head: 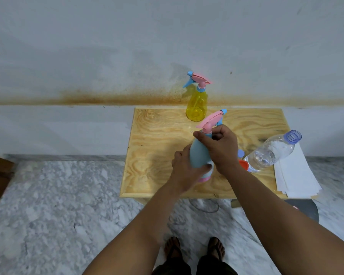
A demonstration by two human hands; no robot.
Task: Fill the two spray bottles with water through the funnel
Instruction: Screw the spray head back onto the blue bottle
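A light blue spray bottle with a pink trigger head stands on the small wooden table. My left hand wraps around its body from the left. My right hand grips the collar under the pink head. A yellow spray bottle with a pink and blue head stands at the table's far edge. A clear, uncapped water bottle stands at the right. Beside its base an orange funnel shows only in part behind my right wrist.
A stack of white paper hangs over the table's right edge. A small blue cap lies near the water bottle. The wall runs right behind the table. Marble floor surrounds it, with my feet below and a dark round object at the right.
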